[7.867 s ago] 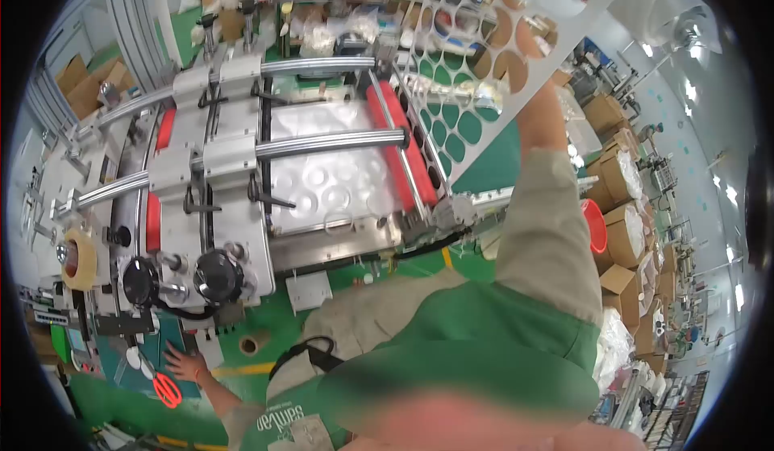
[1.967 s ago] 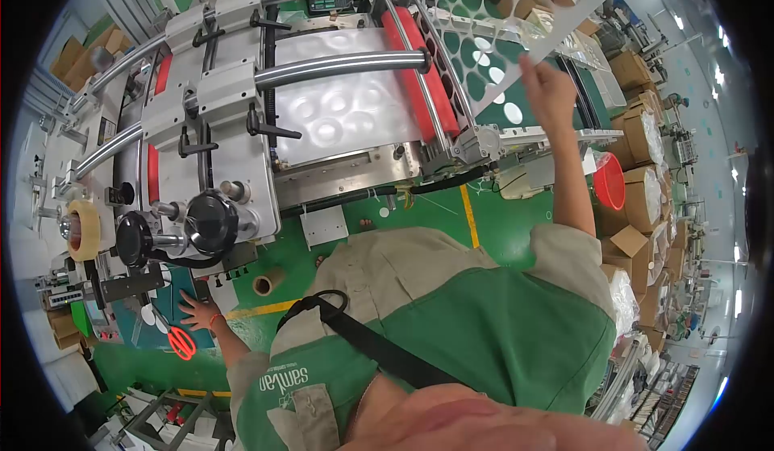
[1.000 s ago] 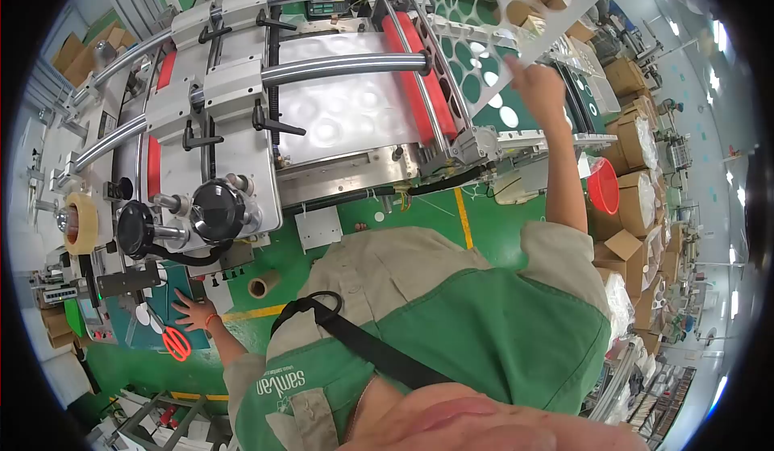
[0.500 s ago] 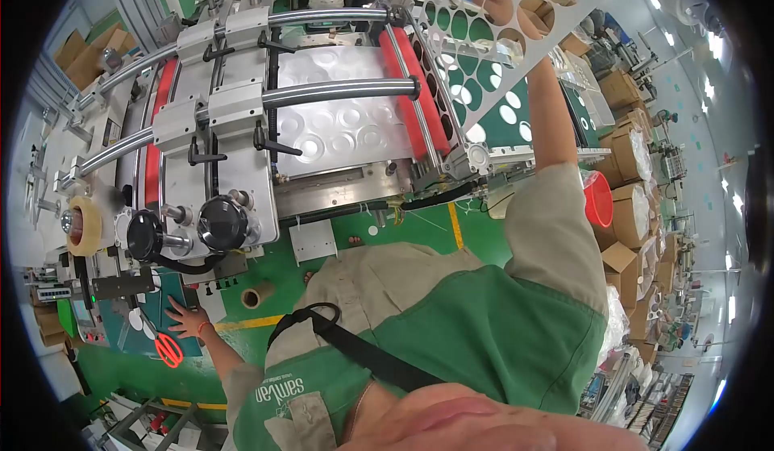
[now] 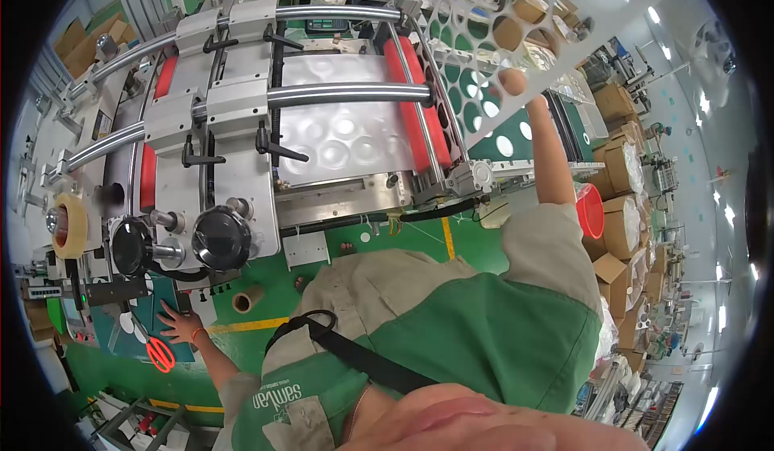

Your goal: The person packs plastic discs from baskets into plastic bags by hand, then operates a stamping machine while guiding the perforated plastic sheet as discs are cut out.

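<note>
In my right hand, at the upper right, is a thin white sheet punched with rows of round holes. It is held up at a tilt, and my fingers are partly hidden by it. Under and behind it runs a green conveyor belt carrying several white discs. My left hand rests with spread fingers on a teal surface at the lower left. Beside it lie orange-handled scissors; my hand is not holding them.
Ahead stands a roller machine with steel bars, red rollers and black knobs. A silvery sheet with round marks lies in it. A tape roll is at left, a red bin and cardboard boxes at right.
My right hand has come down in the view with the punched sheet, whose tilt has changed. My left hand still lies spread by the scissors. The whole view has shifted slightly.
</note>
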{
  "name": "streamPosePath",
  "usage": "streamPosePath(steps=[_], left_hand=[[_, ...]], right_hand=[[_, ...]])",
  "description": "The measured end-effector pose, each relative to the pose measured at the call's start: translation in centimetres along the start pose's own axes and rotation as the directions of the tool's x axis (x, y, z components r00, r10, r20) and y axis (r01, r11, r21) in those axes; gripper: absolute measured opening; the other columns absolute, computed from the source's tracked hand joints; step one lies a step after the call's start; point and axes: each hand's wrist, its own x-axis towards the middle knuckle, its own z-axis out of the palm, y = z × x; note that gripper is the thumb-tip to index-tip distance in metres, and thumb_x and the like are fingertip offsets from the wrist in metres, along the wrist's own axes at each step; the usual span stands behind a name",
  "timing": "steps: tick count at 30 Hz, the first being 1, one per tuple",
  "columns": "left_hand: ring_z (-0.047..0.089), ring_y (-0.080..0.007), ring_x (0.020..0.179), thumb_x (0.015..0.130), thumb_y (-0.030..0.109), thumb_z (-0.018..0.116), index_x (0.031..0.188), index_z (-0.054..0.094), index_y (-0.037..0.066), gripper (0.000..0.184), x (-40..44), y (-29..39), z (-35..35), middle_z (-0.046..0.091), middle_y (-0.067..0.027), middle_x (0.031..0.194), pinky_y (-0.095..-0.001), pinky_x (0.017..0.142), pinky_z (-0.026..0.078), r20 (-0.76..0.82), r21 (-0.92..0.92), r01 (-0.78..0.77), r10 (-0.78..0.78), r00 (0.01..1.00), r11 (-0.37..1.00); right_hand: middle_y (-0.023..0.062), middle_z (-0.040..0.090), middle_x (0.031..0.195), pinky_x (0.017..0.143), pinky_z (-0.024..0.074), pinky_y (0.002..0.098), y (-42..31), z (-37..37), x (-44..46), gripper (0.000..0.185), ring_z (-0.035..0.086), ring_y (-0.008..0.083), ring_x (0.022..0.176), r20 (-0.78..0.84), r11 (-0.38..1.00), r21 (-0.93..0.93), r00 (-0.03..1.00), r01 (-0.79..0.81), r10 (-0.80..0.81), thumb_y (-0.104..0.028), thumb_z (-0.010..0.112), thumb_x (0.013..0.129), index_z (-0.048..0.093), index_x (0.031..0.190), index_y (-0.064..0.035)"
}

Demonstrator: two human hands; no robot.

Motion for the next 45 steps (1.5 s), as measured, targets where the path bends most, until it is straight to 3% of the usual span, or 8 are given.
streamPosePath(steps=[2,4,7,15,31,38,41,45], left_hand=[[0.022,-0.0490,0.122,0.070,0.031,0.064,0.134,0.013,0.043,0.083,0.2,0.3,-1.1,0.018,0.0003,0.142,-0.0643,0.090,0.025,-0.024,-0.039,-0.003,0.002,1.000,0.999],[0.022,-0.0489,0.122,0.070,0.031,0.064,0.134,0.013,0.043,0.083,0.4,0.4,-2.3,0.017,0.0005,0.142,-0.0640,0.090,0.024,-0.015,-0.037,0.004,-0.004,1.000,0.999],[0.022,-0.0485,0.122,0.071,0.032,0.062,0.134,0.012,0.043,0.081,0.2,0.5,-1.8,0.017,0.0007,0.142,-0.0632,0.091,0.024,0.020,-0.008,0.007,-0.007,1.000,1.000],[0.021,-0.0480,0.123,0.072,0.031,0.060,0.134,0.011,0.044,0.080,0.7,0.3,-2.0,0.017,0.0003,0.143,-0.0629,0.092,0.024,0.017,0.020,0.021,-0.021,1.000,1.000],[0.022,-0.0474,0.123,0.072,0.034,0.064,0.134,0.011,0.044,0.083,0.4,0.3,-0.8,0.015,0.0018,0.143,-0.0631,0.091,0.025,0.013,0.057,0.027,-0.028,1.000,0.998],[0.022,-0.0480,0.122,0.073,0.032,0.062,0.135,0.010,0.044,0.081,-0.1,0.8,-1.2,0.017,0.0013,0.142,-0.0632,0.092,0.023,0.036,0.031,0.026,-0.027,0.999,0.999],[0.022,-0.0481,0.122,0.072,0.027,0.061,0.135,0.010,0.043,0.082,-0.4,0.4,0.5,0.018,0.0001,0.142,-0.0621,0.093,0.023,-0.009,0.027,0.011,-0.011,1.000,1.000],[0.020,-0.0486,0.123,0.070,0.030,0.062,0.135,0.010,0.042,0.084,-0.3,0.8,-1.6,0.017,-0.0009,0.142,-0.0624,0.093,0.021,0.084,-0.011,0.019,-0.018,0.996,1.000]], right_hand=[[0.0084,0.059,0.070,0.056,0.0455,0.0319,-0.6,-0.2,0.5,0.032,0.058,0.0169,0.063,-0.582,0.904,0.217,0.792,0.369,-0.184,-0.017,0.067,0.071,0.059,0.099,-0.0059],[0.0086,0.055,0.101,0.072,0.0445,0.0258,-1.7,-3.5,3.2,0.055,0.056,0.0150,0.082,-0.710,0.702,0.339,0.659,0.627,-0.246,-0.005,0.063,0.073,0.040,0.123,-0.0029],[0.0104,0.061,0.093,0.061,0.0468,0.0255,-7.2,-7.8,4.5,0.045,0.059,0.0167,0.072,-0.837,0.513,0.212,0.426,0.831,-0.344,-0.017,0.065,0.075,0.049,0.115,-0.0047],[0.0097,0.063,0.081,0.057,0.0468,0.0255,-5.8,-9.1,6.2,0.033,0.060,0.0166,0.068,-0.831,0.691,0.353,0.551,0.631,-0.079,-0.014,0.060,0.078,0.053,0.108,-0.0033],[0.0069,0.063,0.075,0.058,0.0477,0.0278,-6.5,-16.9,4.4,0.023,0.060,0.0167,0.063,-0.945,0.513,0.318,0.306,0.797,0.111,-0.014,0.057,0.081,0.055,0.102,-0.0036],[0.0072,0.060,0.066,0.050,0.0445,0.0223,0.5,-7.0,4.5,0.023,0.056,0.0107,0.058,-0.817,0.602,0.544,0.534,0.585,0.219,-0.016,0.055,0.083,0.056,0.100,-0.0015],[0.0064,0.060,0.073,0.054,0.0436,0.0218,-2.5,-4.2,-4.7,0.026,0.054,0.0105,0.058,-0.647,0.377,0.752,0.716,0.541,0.262,-0.017,0.055,0.083,0.056,0.104,-0.0012],[0.0075,0.060,0.073,0.055,0.0448,0.0204,-5.4,-2.2,-14.7,0.029,0.053,0.0105,0.059,-0.652,0.343,0.757,0.609,0.556,0.451,-0.011,0.053,0.083,0.050,0.110,0.0011]])
